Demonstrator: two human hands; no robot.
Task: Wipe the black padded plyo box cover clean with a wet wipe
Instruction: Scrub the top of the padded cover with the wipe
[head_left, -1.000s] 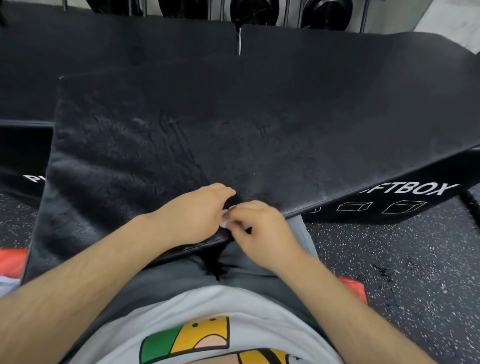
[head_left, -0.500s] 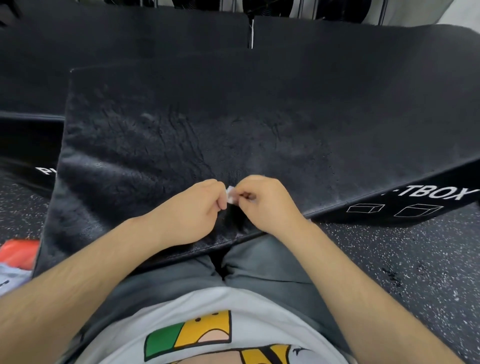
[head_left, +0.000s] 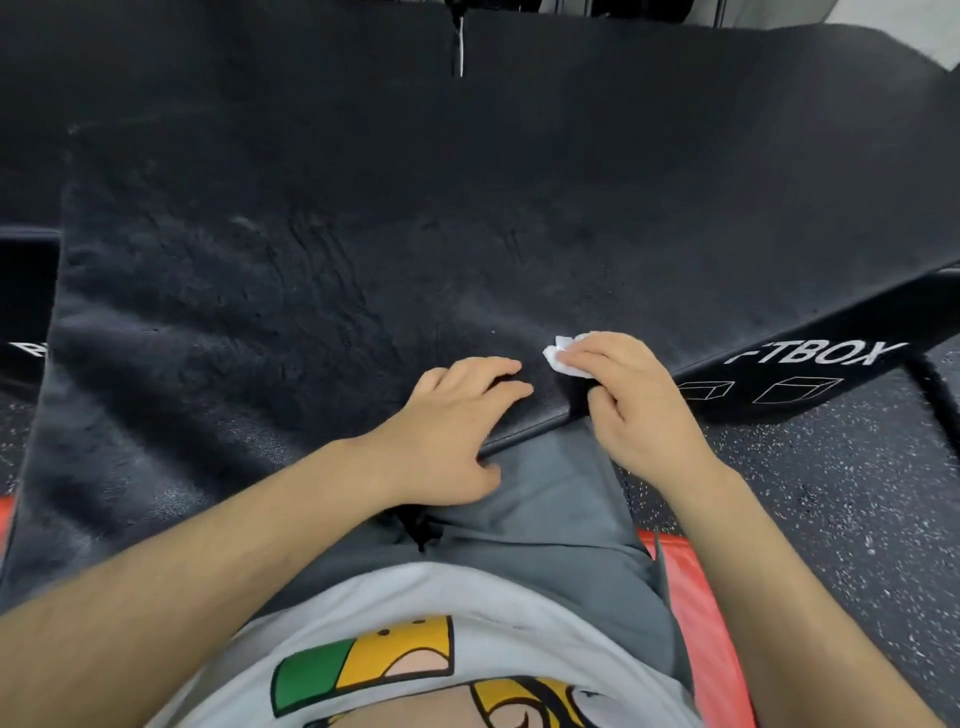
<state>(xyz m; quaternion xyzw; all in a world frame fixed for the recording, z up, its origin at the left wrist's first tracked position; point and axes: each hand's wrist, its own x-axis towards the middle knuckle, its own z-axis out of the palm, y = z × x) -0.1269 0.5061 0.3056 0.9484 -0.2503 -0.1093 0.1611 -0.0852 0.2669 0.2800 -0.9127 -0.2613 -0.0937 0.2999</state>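
The black padded plyo box cover (head_left: 322, 270) lies spread in front of me, its near edge across my lap. My right hand (head_left: 631, 395) presses a small crumpled white wet wipe (head_left: 563, 356) onto the cover close to that near edge, fingers curled over the wipe. My left hand (head_left: 452, 431) rests flat on the cover just left of the wipe, fingers spread, thumb over the edge, holding nothing.
A black box side with white "FTBOX" lettering (head_left: 810, 356) runs off to the right. More black padded boxes (head_left: 208, 67) stand behind. Speckled rubber floor (head_left: 831, 493) lies at right. I sit on something red (head_left: 691, 587).
Both hands were together pinching the small wipe. They have parted: the right hand took the wipe to the right and onto the cover, and the left hand flattened on the cover.
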